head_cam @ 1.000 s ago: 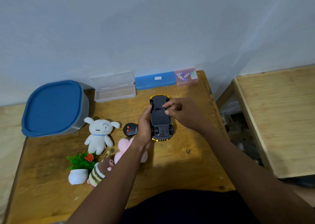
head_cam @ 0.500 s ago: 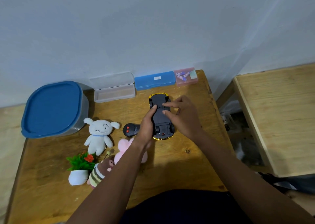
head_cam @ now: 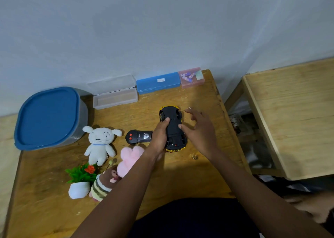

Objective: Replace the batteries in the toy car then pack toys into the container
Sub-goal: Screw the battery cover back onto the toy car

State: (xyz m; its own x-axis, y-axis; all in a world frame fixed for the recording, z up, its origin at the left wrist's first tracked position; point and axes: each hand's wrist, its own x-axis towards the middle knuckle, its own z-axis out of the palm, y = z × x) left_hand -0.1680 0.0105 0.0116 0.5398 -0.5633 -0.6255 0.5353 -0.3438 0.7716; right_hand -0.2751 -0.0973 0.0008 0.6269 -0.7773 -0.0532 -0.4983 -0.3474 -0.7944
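1. The left hand [head_cam: 159, 138] fingers grasp the toy car [head_cam: 172, 127], upside down, thumb on its underside.
2. The right hand [head_cam: 202, 132] fingers are released and spread, just right of the toy car.
3. The lidded container [head_cam: 48, 116] sits on the tabletop [head_cam: 45, 192], well left of the left fingers.

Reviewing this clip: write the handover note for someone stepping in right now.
Left hand grips the upturned toy car on the table; right hand open, fingers spread beside it, holding nothing.
Batteries seemingly in the pink box at the back edge. Blue-lidded container closed, left.
Done: nothing packed; whether the batteries are swapped cannot be told.
Left: confirm batteries, then pack car, remote, white plush, pink plush, striped plush and potted plant.
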